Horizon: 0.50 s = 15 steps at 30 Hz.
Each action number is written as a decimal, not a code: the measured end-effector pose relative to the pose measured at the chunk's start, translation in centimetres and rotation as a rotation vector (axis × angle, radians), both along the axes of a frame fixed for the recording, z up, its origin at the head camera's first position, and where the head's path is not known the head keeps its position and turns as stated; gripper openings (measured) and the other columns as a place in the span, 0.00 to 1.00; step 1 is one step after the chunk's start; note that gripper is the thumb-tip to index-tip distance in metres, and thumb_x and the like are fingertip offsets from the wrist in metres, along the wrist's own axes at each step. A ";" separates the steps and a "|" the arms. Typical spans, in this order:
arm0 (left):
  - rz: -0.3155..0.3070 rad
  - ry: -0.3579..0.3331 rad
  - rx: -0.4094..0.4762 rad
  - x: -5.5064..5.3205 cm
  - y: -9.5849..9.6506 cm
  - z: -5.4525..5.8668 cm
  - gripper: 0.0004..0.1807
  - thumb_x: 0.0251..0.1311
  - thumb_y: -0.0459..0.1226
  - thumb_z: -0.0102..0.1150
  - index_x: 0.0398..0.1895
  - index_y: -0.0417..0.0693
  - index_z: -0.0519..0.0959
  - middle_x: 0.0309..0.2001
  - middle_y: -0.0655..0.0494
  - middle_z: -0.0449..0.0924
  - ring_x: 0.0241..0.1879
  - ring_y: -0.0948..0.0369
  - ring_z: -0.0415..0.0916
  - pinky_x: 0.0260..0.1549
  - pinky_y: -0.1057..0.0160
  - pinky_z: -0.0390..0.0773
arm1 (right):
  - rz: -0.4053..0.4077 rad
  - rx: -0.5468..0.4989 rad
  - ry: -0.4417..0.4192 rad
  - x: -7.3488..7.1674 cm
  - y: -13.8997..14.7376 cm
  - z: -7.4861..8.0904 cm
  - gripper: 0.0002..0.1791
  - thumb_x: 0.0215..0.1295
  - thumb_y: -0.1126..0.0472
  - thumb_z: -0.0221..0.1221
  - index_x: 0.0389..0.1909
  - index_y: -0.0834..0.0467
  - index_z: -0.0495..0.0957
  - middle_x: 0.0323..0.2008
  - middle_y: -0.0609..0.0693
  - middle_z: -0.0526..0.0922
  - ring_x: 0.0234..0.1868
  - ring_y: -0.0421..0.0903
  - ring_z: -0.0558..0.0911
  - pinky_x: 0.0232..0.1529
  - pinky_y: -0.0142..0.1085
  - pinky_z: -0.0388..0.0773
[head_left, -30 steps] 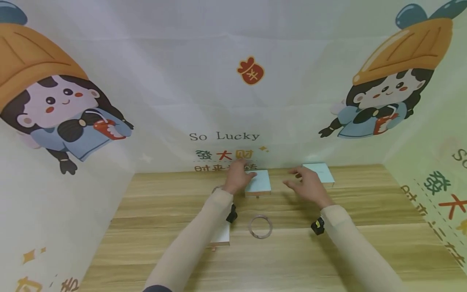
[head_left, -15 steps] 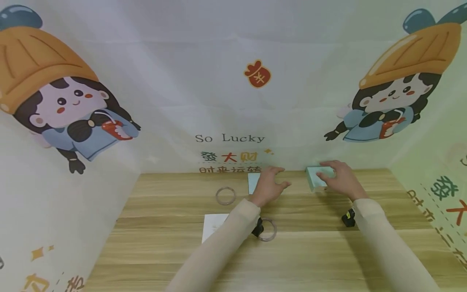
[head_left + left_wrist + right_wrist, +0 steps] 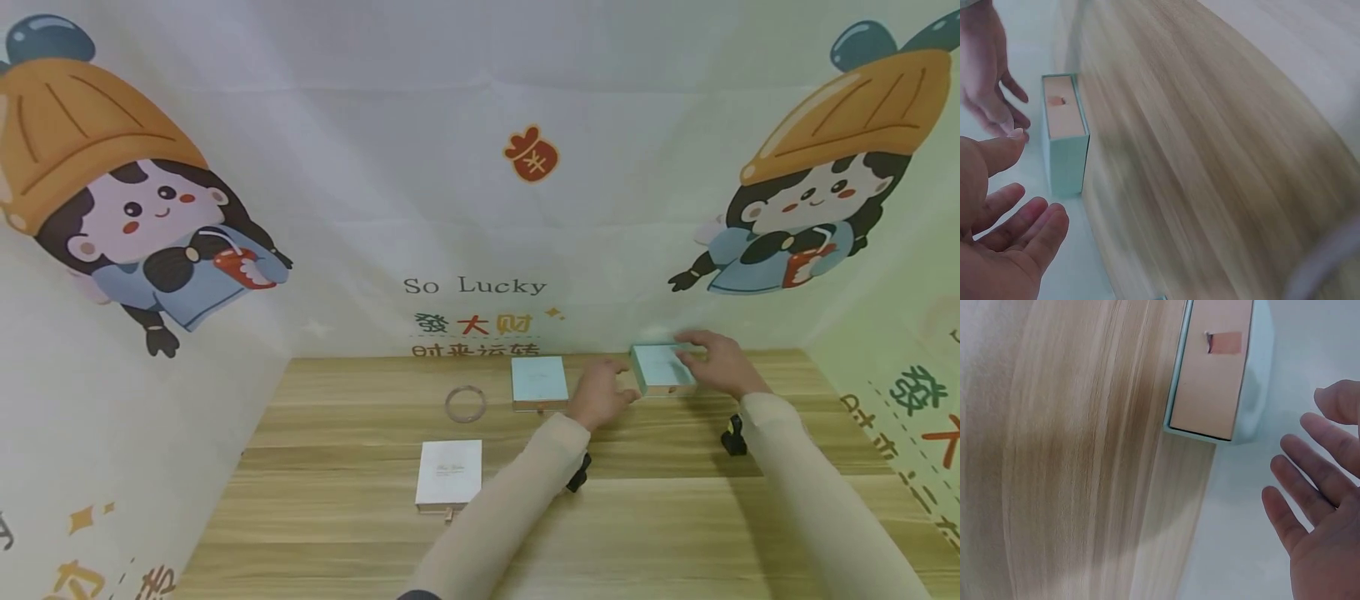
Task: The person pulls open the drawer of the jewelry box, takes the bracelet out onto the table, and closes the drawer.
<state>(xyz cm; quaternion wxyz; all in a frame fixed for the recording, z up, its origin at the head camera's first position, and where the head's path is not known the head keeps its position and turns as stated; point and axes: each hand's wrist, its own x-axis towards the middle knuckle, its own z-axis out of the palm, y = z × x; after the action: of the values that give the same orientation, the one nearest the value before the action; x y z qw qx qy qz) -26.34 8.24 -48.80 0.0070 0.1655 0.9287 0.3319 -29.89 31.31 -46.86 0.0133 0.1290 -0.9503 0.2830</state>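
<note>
A pale mint drawer box (image 3: 658, 368) lies on the table against the back wall. Its peach front with a small ribbon tab (image 3: 1227, 343) shows in the right wrist view. At its right side is my right hand (image 3: 718, 365), fingers spread and grasping nothing. My left hand (image 3: 600, 395) is just off the box's left side, thumb and fingers apart. The left wrist view has the box (image 3: 1067, 162) beyond my left fingertips, with the right hand (image 3: 984, 69) on its far side. Left of my left hand lies a second mint box (image 3: 538, 380).
A white box (image 3: 450, 471) with a ribbon tab lies nearer the front. A thin round bangle (image 3: 447, 407) rests left of the second mint box. The printed cloth wall (image 3: 600, 250) bounds the table's back. My left forearm (image 3: 517, 492) crosses the table's middle.
Both hands have moved right to either side of the right-hand mint box; the left came across from the second mint box. My left forearm now covers the second bangle.
</note>
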 end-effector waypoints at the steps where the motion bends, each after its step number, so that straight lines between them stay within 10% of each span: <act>1: 0.001 -0.005 -0.019 0.0 0.4 0.1 0.26 0.65 0.43 0.69 0.64 0.44 0.80 0.63 0.51 0.81 0.67 0.56 0.75 0.67 0.65 0.74 | -0.001 0.001 -0.006 -0.2 0.0 -0.1 0.23 0.76 0.59 0.54 0.63 0.70 0.75 0.66 0.74 0.73 0.67 0.74 0.70 0.66 0.68 0.68; 15: 0.074 -0.018 -0.138 -0.9 3.9 -0.9 0.23 0.66 0.42 0.68 0.63 0.52 0.81 0.63 0.56 0.80 0.62 0.61 0.77 0.60 0.69 0.78 | 0.034 -0.001 -0.009 -1.3 0.1 -1.6 0.22 0.75 0.64 0.51 0.63 0.72 0.74 0.65 0.74 0.73 0.66 0.74 0.72 0.63 0.67 0.72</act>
<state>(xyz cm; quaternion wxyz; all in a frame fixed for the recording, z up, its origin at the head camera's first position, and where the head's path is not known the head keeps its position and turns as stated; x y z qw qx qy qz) -27.19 12.12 -49.72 0.0146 0.1272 0.9547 0.2685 -31.23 31.42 -48.42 0.0044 0.1437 -0.9480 0.2841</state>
